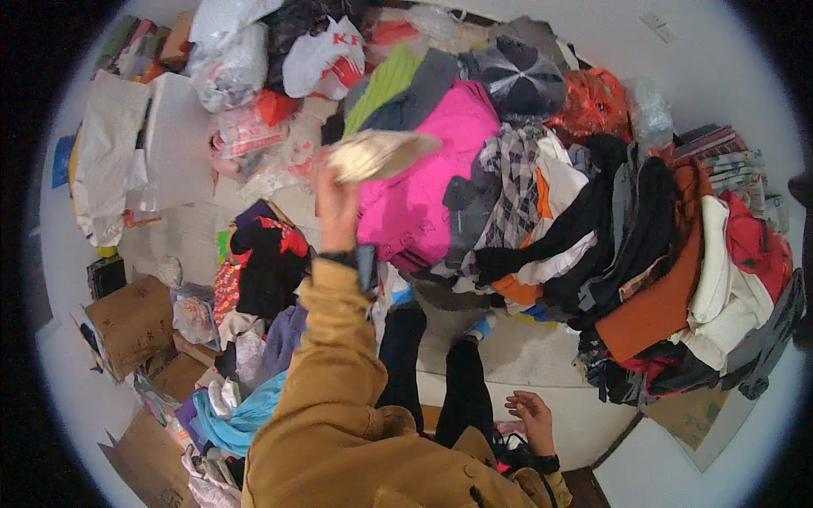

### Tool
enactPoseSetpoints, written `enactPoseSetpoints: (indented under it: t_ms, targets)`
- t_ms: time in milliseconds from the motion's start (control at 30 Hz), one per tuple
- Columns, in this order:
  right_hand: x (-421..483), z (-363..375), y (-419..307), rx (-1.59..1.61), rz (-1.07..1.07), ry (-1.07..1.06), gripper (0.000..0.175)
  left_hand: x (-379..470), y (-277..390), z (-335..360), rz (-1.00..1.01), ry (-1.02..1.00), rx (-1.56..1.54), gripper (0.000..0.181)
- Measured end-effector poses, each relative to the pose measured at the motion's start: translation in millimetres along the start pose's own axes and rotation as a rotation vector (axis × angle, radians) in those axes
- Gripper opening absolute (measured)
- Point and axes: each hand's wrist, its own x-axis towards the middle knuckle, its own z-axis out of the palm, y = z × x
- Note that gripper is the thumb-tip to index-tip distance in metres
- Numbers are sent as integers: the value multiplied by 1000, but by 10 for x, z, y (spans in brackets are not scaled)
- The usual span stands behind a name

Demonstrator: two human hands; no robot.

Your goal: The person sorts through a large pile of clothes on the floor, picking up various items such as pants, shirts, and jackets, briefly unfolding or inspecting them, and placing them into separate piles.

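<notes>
My left hand (336,202) reaches out in front of me and grips a flat, cream-coloured, soft-looking item (381,154) by its left end; motion blur hides just what it is. The item is held over a bright pink garment (438,165), which lies on the heap with a lime-green knitted piece (387,86) beyond it. Low at the right of my body, my right hand (533,416) hangs with fingers loosely bent and apart, holding nothing. A grey argyle-patterned garment (511,184) lies to the right of the pink one.
Clothes are heaped at the right, with a rust-coloured cloth (660,298) and white towels or folded cloth (711,260). Stuffed plastic bags (232,70) line the far side. At the left are a cardboard box (130,324), a black garment (267,270) and a turquoise cloth (244,413).
</notes>
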Motion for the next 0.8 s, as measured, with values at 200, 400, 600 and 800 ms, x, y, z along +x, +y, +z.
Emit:
enactPoseSetpoints:
  t_ms: [200, 400, 600, 800]
  targets:
    - [32, 10, -304, -103, -189, -195, 25, -538, 1617, -184, 292, -459, 1301, 21]
    - [-109, -79, -838, -347, -399, -348, 24, -1172, 1819, 371, 51, -458, 1905, 23]
    - [-466, -169, -1446, -576, -616, -392, 20, -1772, 2286, 1703, -154, -459, 1150, 27]
    - [-1027, -189, -2119, -711, -1308, -320, 86, -2444, 2122, 2985, -371, -893, 834, 36]
